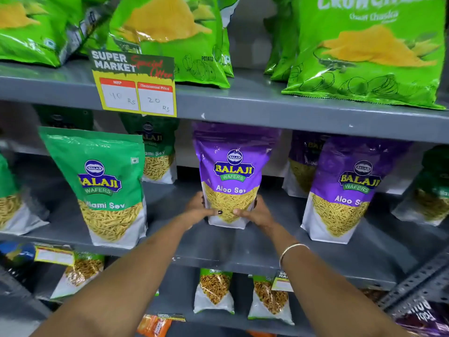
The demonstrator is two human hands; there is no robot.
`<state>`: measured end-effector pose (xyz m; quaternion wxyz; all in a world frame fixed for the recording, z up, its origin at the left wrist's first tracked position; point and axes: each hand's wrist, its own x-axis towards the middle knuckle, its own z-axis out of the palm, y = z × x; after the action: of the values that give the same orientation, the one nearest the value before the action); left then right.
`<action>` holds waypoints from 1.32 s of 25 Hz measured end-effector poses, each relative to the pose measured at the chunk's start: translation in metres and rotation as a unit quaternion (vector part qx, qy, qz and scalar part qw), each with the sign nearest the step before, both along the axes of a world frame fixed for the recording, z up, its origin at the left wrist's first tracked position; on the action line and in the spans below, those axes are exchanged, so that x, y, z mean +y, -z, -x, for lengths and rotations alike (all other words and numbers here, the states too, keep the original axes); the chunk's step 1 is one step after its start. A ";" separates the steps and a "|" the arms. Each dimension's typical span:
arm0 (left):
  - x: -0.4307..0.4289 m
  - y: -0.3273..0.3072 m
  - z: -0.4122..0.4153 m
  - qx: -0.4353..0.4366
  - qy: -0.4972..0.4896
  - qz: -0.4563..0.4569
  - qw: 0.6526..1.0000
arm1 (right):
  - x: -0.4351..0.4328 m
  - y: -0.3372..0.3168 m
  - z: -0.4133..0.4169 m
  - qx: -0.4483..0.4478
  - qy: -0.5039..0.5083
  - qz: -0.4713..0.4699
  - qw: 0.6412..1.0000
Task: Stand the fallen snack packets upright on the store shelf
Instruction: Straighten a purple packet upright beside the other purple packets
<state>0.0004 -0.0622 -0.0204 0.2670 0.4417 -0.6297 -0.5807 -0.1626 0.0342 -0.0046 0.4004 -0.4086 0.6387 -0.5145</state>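
A purple Aloo Sev packet (232,164) stands upright in the middle of the grey middle shelf (218,242). My left hand (198,210) grips its lower left side and my right hand (255,211) grips its lower right side, thumbs on the front. Another purple Aloo Sev packet (349,186) stands upright to the right, with one more behind it (303,164). A green Nami Sev packet (104,183) stands to the left, leaning slightly, and a second green one (158,152) stands further back.
Light green chip bags (369,49) fill the top shelf, some leaning. A yellow price card (136,83) hangs from that shelf's edge. Smaller snack packets (215,290) stand on the lower shelf. A perforated metal upright (418,280) runs at the lower right.
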 end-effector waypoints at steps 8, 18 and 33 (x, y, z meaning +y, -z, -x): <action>0.045 -0.004 -0.033 -0.029 -0.003 0.017 0.999 | 0.039 0.002 -0.025 0.011 -0.002 -0.039 0.999; 0.063 -0.004 -0.049 -0.065 0.006 0.035 0.997 | 0.067 0.000 -0.039 0.061 0.012 -0.076 0.995; 0.069 -0.018 -0.053 -0.336 0.091 0.045 0.936 | 0.082 -0.005 -0.037 0.054 0.022 -0.103 0.993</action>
<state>0.0530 0.0071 -0.0026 0.0051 0.5391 -0.7458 -0.3913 -0.1261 0.1163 0.0004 0.3941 -0.3783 0.7177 -0.4318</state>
